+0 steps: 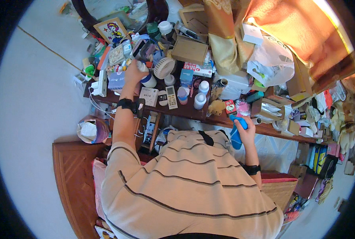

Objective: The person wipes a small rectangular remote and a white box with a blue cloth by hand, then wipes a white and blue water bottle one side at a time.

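My left hand [134,72] reaches over the dark wooden dresser top [192,111] and is closed around the upper part of a white bottle with a dark blue band [149,80]. A small beige fan [164,68] stands just right of that bottle. In my right hand [245,130], in front of the dresser's edge, is a blue cloth [236,139], bunched at its top and hanging down. Between the hands, a white remote control [171,97], a white box [149,96] and several bottles, among them a white one [200,101], rest near the front edge.
A power strip [102,83] with white cables is at the dresser's left end. A cardboard box [190,50], a framed picture [111,30] and a mirror fill the back. A plush toy [216,107], a plastic bag [271,61] and more boxes crowd the right. An open drawer [151,131] lies below.
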Motion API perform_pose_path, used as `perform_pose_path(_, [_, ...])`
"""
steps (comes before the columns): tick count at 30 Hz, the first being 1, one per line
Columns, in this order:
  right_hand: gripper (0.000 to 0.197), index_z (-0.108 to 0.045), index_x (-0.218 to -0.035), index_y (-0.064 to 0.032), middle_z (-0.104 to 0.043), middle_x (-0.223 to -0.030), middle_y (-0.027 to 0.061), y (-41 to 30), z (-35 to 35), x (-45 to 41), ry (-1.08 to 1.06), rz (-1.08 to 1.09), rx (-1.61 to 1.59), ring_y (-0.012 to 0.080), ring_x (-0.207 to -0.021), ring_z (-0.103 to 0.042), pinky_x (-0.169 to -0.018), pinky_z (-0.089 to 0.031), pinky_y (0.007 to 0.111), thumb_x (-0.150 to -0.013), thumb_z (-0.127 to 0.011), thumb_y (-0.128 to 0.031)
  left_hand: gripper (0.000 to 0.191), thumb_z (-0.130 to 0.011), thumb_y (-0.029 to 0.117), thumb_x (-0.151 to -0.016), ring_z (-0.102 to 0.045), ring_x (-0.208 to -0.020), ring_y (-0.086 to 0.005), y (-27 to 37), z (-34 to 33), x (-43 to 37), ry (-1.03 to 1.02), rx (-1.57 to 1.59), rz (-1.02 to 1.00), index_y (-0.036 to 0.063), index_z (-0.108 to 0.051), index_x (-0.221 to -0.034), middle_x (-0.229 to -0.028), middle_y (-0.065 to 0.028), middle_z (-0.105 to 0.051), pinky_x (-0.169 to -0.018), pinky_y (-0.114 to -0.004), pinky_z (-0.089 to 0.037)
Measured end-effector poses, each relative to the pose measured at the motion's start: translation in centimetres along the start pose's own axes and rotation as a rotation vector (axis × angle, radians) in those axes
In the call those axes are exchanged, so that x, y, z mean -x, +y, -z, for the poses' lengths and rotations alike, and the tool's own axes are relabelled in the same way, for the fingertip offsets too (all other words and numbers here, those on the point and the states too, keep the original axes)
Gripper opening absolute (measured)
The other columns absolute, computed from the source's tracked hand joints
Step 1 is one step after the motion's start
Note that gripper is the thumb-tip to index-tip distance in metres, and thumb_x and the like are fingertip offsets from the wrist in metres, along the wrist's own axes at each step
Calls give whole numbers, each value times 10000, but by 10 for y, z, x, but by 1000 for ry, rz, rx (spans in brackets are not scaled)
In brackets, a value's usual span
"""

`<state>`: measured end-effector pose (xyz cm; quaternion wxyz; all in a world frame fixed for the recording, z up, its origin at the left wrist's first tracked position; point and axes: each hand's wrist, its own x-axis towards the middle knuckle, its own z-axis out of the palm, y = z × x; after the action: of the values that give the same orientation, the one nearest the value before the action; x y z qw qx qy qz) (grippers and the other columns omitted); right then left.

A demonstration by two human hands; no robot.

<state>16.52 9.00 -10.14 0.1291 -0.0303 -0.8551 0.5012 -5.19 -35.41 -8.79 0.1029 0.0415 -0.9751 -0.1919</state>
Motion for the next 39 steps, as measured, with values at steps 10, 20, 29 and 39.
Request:
perform_pose_path(10, [280,-572,-980,-12,-567,-889,49,13,18,8,-122,-257,-347,127,-794,-531,-709,-435,262,-738,-665,-120,685,-794,246,-503,-582,-927,-293,37,86,-4,199,55,-113,53,-538,-1109,-1019,-170,-589,-798,-358,-460])
perform_pose_path(20, [672,-357,-1296,-67,-507,-1137,70,-89,5,-55,-419,-21,-544,149,-1014,-493,-846,-424,289,-698,-644,40,791,-794,51,-527,-547,-975,-184,92,173,28,235,598,-334,21,-451,-1239,-1121,-118,-545,-866,-308,-429])
perform_pose_path(29, [791,-227,-1358,-4,-348,-1335,110,-179,7,-90,-497,197,-1280,210,-1188,-395,-946,-377,338,-673,-592,145,889,-653,-13,-551,-533,-1014,-319,178,148,59,183,1676,-466,55,-254,-1343,-1157,-201,-487,-871,-411,-453])
perform_pose_path(39, [951,-235,-1359,-45,-272,-1363,200,-159,-18,-88,-124,623,-320,299,-1272,-271,-1027,-227,391,-622,-779,-299,928,-730,-66,-508,-507,-1038,-240,259,107,88,3,1829,-497,108,-296,-1311,-1123,-87,-465,-871,-375,-452])
